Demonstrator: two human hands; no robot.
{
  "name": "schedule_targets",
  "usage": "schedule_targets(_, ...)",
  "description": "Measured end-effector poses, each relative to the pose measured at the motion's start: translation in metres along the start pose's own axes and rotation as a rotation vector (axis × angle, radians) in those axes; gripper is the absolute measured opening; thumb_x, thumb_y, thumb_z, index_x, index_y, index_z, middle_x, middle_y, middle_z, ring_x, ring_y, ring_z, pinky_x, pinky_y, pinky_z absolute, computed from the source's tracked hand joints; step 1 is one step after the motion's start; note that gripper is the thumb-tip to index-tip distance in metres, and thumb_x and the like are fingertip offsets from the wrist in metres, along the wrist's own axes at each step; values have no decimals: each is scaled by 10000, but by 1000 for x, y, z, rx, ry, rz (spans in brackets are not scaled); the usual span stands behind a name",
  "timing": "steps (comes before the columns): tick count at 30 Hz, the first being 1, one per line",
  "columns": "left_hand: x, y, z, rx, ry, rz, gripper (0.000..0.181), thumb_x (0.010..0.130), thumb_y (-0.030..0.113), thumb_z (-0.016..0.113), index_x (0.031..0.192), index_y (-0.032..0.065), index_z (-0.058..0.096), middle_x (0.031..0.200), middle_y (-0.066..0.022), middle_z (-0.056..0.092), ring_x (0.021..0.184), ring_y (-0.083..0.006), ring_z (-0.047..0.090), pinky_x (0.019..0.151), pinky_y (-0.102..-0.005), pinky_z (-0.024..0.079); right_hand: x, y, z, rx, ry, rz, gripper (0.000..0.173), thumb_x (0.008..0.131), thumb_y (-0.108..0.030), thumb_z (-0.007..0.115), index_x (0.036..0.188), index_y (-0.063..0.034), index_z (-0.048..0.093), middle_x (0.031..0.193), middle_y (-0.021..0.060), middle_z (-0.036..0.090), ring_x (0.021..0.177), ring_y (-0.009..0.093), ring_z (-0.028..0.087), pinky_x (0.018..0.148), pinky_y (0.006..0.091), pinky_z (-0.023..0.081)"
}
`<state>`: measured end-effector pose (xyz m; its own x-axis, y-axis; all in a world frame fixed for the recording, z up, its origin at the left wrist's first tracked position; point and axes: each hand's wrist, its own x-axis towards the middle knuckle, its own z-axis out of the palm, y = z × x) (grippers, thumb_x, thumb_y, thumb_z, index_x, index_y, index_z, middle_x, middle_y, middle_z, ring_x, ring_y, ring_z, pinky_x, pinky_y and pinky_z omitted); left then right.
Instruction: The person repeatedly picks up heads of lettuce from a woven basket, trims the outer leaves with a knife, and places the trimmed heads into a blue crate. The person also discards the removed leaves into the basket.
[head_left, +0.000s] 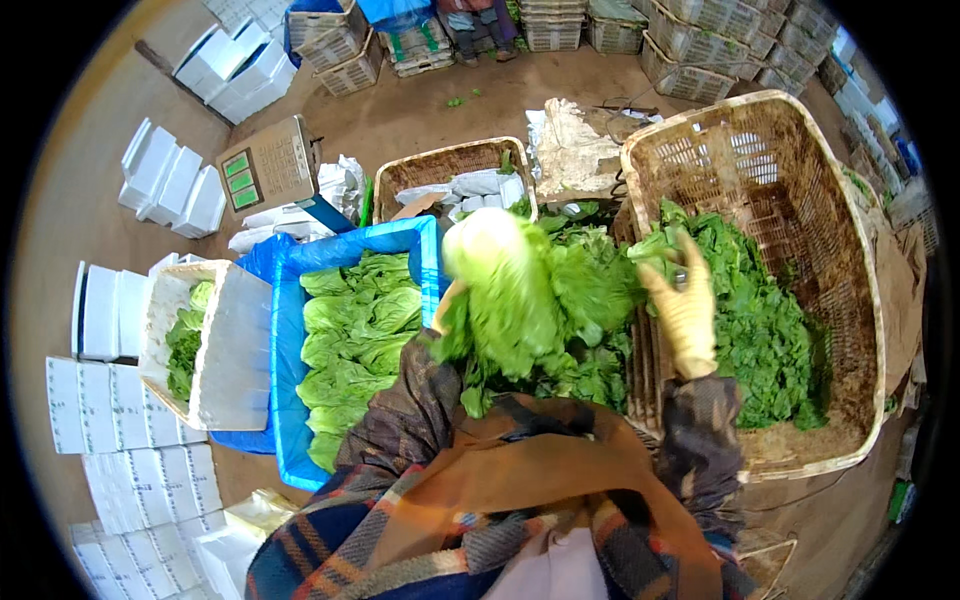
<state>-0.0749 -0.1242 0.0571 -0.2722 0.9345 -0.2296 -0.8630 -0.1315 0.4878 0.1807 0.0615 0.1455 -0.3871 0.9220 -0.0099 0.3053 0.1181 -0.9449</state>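
A head of lettuce (501, 300), blurred by motion, is held up in front of me with its pale base pointing away. My left hand (449, 304), in a light glove, grips it from the left side and is mostly hidden by its leaves. At the near rim of the large plastic basket (817, 161) is my right hand (684, 311) in a pale yellow glove. Its thumb and fingers are spread around a loose leaf (654, 247); whether they pinch it is unclear. A small shiny thing (680, 277) shows between the fingers. Loose green leaves (772, 330) lie in that basket.
Left of me, a blue-lined box (283, 420) holds rows of lettuce (360, 330). A white foam box (232, 352) with greens stands beyond it. A digital scale (266, 165) and a smaller basket (412, 161) stand ahead. Foam boxes (127, 435) and stacked crates (697, 45) surround the area; a person (480, 30) is at the back.
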Motion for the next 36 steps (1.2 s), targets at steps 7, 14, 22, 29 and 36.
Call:
schedule_targets(7, 44, -8, 167, 1263, -362, 427, 983, 799, 244, 861, 1588, 31, 314, 1592, -204, 395, 1476, -289, 379, 1216, -403, 316, 35, 67, -2, 1160, -357, 286, 492, 1048, -296, 568, 1449, -19, 506, 1249, 129, 693, 1088, 273, 686, 959, 419, 582)
schedule_targets(14, 18, 1, 103, 2014, -798, 486, 210, 769, 58, 731, 947, 162, 774, 1186, -65, 720, 1220, -295, 618, 1134, -458, 438, 15, 134, -26, 1436, -148, 269, 481, 1008, -257, 625, 1415, -19, 531, 1240, 111, 689, 1081, 264, 682, 937, 416, 585)
schedule_targets(22, 65, 38, 160, 1413, -324, 477, 1009, 757, 314, 882, 1588, 105, 350, 1603, -180, 405, 1474, -307, 391, 1226, -422, 330, 97, 58, -88, 709, -285, -220, 475, 961, -213, 690, 1375, -20, 559, 1231, 91, 685, 1074, 254, 677, 912, 413, 589)
schedule_targets(29, 143, 12, 180, 1322, -630, 619, 1258, 575, 337, 1005, 1587, 137, 284, 1606, -139, 340, 1510, -387, 267, 1230, -539, 307, 102, -36, -68, -156, -191, -704, 770, 660, -248, 953, 1311, -62, 587, 1319, 113, 582, 1240, 264, 570, 1046, 378, 474)
schedule_targets(36, 132, 30, 248, 1307, -658, 824, 1467, 541, 287, 1015, 1651, 103, 73, 1650, -217, 278, 1544, -321, 233, 1258, -447, 253, 115, 16, -55, 830, -211, -281, 1038, 675, -439, 960, 1499, -82, 441, 1397, 56, 588, 1268, 263, 563, 1075, 428, 478)
